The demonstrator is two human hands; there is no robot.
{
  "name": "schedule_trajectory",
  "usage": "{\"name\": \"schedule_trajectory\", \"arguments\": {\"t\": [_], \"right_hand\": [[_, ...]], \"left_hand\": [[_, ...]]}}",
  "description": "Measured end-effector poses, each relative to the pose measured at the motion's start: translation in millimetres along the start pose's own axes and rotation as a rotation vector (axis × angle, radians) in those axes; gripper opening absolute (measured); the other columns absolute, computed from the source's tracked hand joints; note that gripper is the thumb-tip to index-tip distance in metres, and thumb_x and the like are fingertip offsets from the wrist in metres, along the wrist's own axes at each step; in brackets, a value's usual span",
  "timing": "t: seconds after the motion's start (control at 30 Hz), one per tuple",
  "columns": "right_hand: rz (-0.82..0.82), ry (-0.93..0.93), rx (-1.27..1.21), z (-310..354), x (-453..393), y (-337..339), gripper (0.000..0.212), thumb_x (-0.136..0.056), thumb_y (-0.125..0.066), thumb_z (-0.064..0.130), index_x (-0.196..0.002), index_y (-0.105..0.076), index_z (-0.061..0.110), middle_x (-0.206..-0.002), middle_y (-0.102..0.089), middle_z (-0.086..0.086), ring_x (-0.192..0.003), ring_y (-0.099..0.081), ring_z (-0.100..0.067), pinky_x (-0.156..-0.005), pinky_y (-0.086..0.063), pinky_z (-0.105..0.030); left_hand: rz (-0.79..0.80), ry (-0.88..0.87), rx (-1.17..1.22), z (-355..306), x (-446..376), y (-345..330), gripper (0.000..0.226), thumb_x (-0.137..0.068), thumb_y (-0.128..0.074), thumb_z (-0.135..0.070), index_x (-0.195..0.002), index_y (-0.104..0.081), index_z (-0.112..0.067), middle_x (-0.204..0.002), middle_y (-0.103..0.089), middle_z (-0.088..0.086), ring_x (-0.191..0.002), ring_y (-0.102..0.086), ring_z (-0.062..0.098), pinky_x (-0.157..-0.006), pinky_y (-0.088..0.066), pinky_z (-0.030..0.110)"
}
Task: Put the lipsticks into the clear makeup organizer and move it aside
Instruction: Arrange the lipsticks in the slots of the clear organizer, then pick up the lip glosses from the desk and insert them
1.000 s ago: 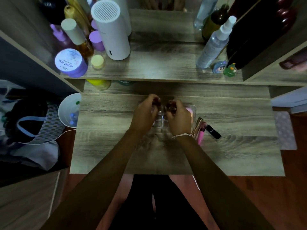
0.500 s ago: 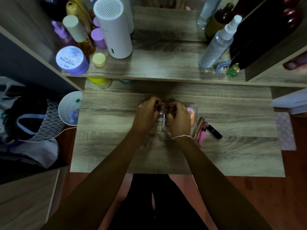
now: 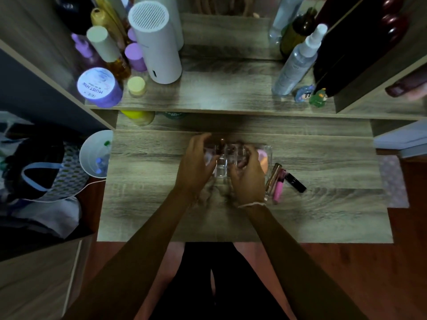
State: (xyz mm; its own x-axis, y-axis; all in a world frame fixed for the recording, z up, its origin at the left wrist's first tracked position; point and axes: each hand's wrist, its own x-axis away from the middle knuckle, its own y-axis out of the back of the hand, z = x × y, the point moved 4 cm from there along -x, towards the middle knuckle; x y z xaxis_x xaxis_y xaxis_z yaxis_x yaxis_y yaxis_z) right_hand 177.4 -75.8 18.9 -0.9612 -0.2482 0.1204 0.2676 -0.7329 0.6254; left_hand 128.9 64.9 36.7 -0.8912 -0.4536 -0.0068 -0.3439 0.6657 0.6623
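Observation:
The clear makeup organizer [image 3: 269, 151] sits mid-desk, mostly covered by both hands. My left hand [image 3: 195, 166] curls over its left side, fingers around a dark lipstick [image 3: 222, 144] standing upright in the compartments. At the organizer's middle, my right hand [image 3: 250, 179] has its fingers closed on another dark lipstick [image 3: 242, 160]; the grip is blurred. A pink sponge [image 3: 263, 158] lies in the right end. To the right of the organizer, a gold tube [image 3: 273, 175], a pink lip gloss [image 3: 278, 186] and a black lipstick [image 3: 295, 182] lie on the desk.
A raised shelf [image 3: 226, 95] behind holds a white cylinder [image 3: 157, 42], a purple jar [image 3: 98, 87], bottles, a spray bottle [image 3: 294, 65] and small figurines. A white bowl [image 3: 92, 153] hangs off the desk's left edge, beside bags on the floor.
Both hands stay over the organizer and have dropped slightly, bringing the dark lipsticks lower into its compartments. The tubes on the desk have not moved.

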Motion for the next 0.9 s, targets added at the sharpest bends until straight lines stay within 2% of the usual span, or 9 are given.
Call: {"name": "schedule_trajectory", "arguments": {"t": [0.07,0.13,0.23,0.3,0.4,0.57,0.7,0.8,0.9], "right_hand": [[0.017,-0.017,0.012,-8.8,12.2,2.7,0.051,-0.085,-0.056,0.025,-0.133,-0.039,0.022,-0.101,-0.063,-0.004,-0.086,-0.064,-0.017,-0.075,-0.056,-0.034],[0.024,-0.049,0.026,-20.8,23.2,6.0,0.050,-0.084,-0.057,0.020,-0.131,-0.040,0.025,-0.092,-0.061,0.001,-0.082,-0.062,-0.015,-0.075,-0.057,-0.037],[-0.015,-0.080,0.033,-38.2,36.3,18.3,0.051,-0.082,-0.060,0.011,-0.127,-0.044,0.029,-0.093,-0.059,0.007,-0.082,-0.058,-0.013,-0.076,-0.049,-0.030],[-0.029,-0.092,0.042,-46.9,42.2,27.6,0.049,-0.082,-0.061,0.013,-0.126,-0.047,0.028,-0.099,-0.065,0.003,-0.083,-0.063,-0.018,-0.076,-0.048,-0.029],[-0.064,-0.083,0.056,-53.9,48.0,42.3,0.045,-0.082,-0.063,0.013,-0.124,-0.052,0.024,-0.092,-0.065,0.002,-0.079,-0.063,-0.019,-0.070,-0.046,-0.026],[-0.168,-0.127,0.079,-67.6,47.6,67.3,0.027,-0.084,-0.064,0.011,-0.111,-0.059,0.010,-0.099,-0.066,-0.016,-0.086,-0.064,-0.033,-0.075,-0.052,-0.042],[-0.264,-0.131,0.169,-79.2,44.0,82.0,0.014,-0.087,-0.065,0.013,-0.099,-0.064,0.005,-0.099,-0.065,-0.019,-0.087,-0.063,-0.036,-0.072,-0.048,-0.038],[-0.261,-0.167,0.181,-90.7,41.4,87.1,0.017,-0.089,-0.064,0.021,-0.096,-0.063,0.005,-0.097,-0.064,-0.020,-0.088,-0.061,-0.037,-0.072,-0.046,-0.039],[-0.215,-0.215,0.162,-102.2,40.9,88.0,0.023,-0.083,-0.069,0.019,-0.099,-0.062,0.004,-0.099,-0.062,-0.021,-0.091,-0.060,-0.037,-0.076,-0.045,-0.041]], "left_hand": [[-0.037,0.009,-0.010,2.3,11.0,2.6,0.054,-0.085,-0.068,-0.015,-0.133,-0.045,-0.008,-0.130,-0.050,0.013,-0.103,-0.052,0.013,-0.084,-0.047,0.025],[-0.060,0.001,-0.024,3.7,21.9,1.4,0.048,-0.084,-0.069,-0.012,-0.127,-0.049,-0.005,-0.125,-0.053,0.016,-0.104,-0.055,0.019,-0.085,-0.048,0.028],[-0.052,-0.028,-0.022,-0.4,36.0,-6.5,0.037,-0.082,-0.068,-0.003,-0.116,-0.054,-0.003,-0.115,-0.058,0.018,-0.096,-0.059,0.022,-0.080,-0.053,0.033],[-0.008,-0.085,-0.038,-5.4,45.2,-16.4,0.031,-0.082,-0.066,0.000,-0.112,-0.057,0.000,-0.112,-0.061,0.021,-0.096,-0.061,0.027,-0.081,-0.055,0.039],[0.041,-0.150,-0.050,-16.0,54.8,-29.8,0.030,-0.081,-0.066,0.000,-0.109,-0.058,-0.005,-0.107,-0.060,0.017,-0.094,-0.060,0.028,-0.080,-0.050,0.032],[0.158,-0.235,-0.041,-39.3,61.0,-54.5,0.021,-0.081,-0.062,-0.005,-0.102,-0.060,-0.010,-0.102,-0.059,0.012,-0.090,-0.058,0.025,-0.076,-0.045,0.031],[0.274,-0.326,-0.057,-53.5,63.5,-75.5,0.019,-0.086,-0.058,-0.005,-0.104,-0.062,-0.006,-0.104,-0.060,0.014,-0.091,-0.057,0.029,-0.077,-0.047,0.038],[0.336,-0.354,-0.078,-59.7,64.5,-90.5,0.022,-0.087,-0.056,-0.005,-0.107,-0.061,-0.005,-0.110,-0.060,0.015,-0.097,-0.055,0.031,-0.081,-0.047,0.042],[0.372,-0.363,-0.110,-61.0,66.1,-100.5,0.026,-0.087,-0.054,-0.005,-0.112,-0.060,-0.005,-0.114,-0.058,0.016,-0.102,-0.054,0.030,-0.084,-0.046,0.042]]}}
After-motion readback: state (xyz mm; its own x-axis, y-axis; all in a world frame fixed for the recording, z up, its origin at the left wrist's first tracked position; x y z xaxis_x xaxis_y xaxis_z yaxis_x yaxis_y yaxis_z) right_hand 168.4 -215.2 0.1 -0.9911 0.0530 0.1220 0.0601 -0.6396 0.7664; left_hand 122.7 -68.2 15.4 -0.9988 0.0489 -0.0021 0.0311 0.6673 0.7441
